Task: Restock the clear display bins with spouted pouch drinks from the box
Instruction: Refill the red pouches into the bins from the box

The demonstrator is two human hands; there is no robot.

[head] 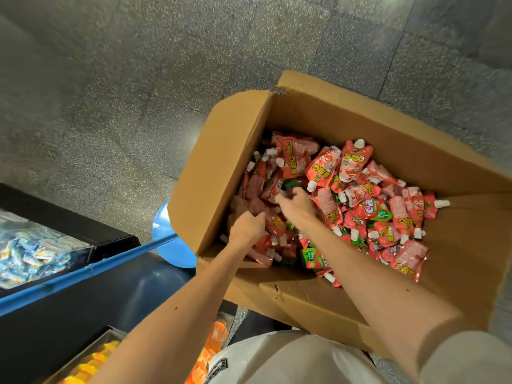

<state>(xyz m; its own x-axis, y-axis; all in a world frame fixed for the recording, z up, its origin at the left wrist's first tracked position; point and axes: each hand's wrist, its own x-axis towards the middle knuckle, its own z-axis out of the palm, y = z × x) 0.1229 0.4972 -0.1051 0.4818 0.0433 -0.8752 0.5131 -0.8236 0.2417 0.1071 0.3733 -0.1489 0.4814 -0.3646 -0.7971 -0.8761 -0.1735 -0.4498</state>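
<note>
At the cardboard box's (221, 167) left end, the left hand (245, 226) and right hand (297, 204), side by side, each curl their fingers closed around red spouted pouches (352, 164).

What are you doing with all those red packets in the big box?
A person has both hands down in the open brown cardboard box, which is full of red spouted drink pouches with white caps. The left hand grips some near the box's left wall; the right hand grabs more beside it.

One cardboard box (235, 162), two hands (245, 225), three clear bins (44, 230), dozens of spouted pouches (352, 162).
</note>
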